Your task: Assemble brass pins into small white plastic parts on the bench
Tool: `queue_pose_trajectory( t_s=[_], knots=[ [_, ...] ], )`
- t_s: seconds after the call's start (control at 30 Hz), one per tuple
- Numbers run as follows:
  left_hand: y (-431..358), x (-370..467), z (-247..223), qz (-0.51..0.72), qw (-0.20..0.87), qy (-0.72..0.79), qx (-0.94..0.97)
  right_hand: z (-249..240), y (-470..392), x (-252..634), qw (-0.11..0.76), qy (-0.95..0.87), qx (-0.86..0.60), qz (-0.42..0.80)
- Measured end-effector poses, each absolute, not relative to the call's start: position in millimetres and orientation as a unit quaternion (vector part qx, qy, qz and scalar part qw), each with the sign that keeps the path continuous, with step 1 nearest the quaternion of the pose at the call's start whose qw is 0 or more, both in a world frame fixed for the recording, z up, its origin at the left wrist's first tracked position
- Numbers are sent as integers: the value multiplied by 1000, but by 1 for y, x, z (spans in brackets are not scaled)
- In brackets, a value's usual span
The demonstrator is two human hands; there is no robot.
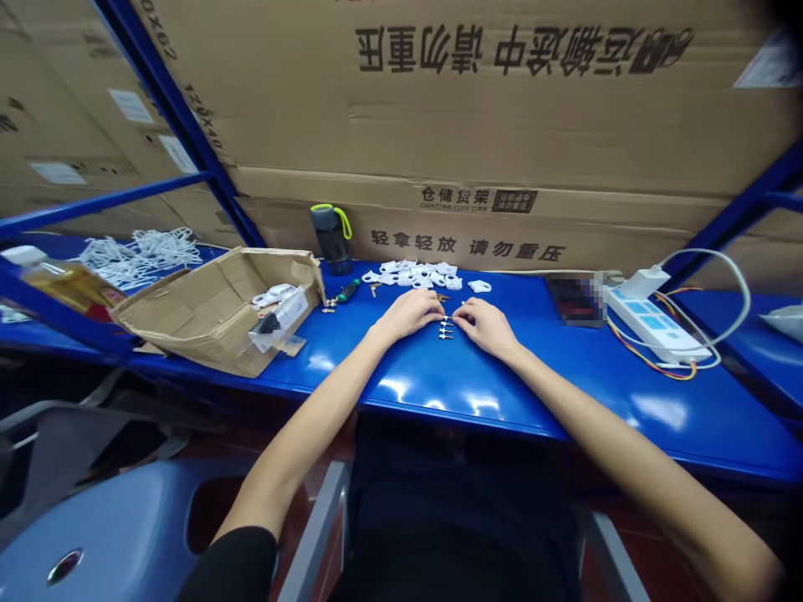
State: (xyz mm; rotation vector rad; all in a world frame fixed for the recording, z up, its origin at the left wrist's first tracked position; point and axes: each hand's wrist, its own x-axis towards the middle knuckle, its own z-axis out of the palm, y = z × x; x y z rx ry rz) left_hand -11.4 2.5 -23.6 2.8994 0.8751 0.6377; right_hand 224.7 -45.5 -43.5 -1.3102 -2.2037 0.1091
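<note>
My left hand [411, 314] rests over the blue table with its thumb and fingers pinched together. Facing it, my right hand [488, 326] is closed in a pinch too. A small pin-like part with a white middle [447, 318] lies between the fingertips of both hands; its details are too small to make out. Just below, several similar small pin-like parts [446, 332] are lined up in a short column. Behind my fingers are a few brass-coloured pieces [442, 298], partly hidden by my left hand. Farther back sits a pile of white plastic pieces [417, 273], with one white piece [480, 286] apart.
An open cardboard box [207, 322] stands left, near a green-handled screwdriver [348, 290] and a dark bottle [331, 238]. At right are a pixelated dark object [575, 301] and a white power strip [658, 322] with looping cables. Large cardboard [439, 125] backs the table.
</note>
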Motion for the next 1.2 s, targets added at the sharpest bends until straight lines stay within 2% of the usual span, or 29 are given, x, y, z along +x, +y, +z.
queue_pose_trajectory(
  t_s=[0.77,0.97,1.1,1.2],
  knots=[
    [-7,-15,-5,123,63,348,927,-45,-49,226,281,-822,-491,69],
    [-39,-29,-1,116,51,414,902,-43,-72,239,302,-822,-478,69],
    [-79,-41,-9,116,2,432,894,-42,-104,251,256,-811,-525,33],
    [-98,-45,-22,104,6,450,887,-43,-128,262,211,-805,-554,21]
  ],
)
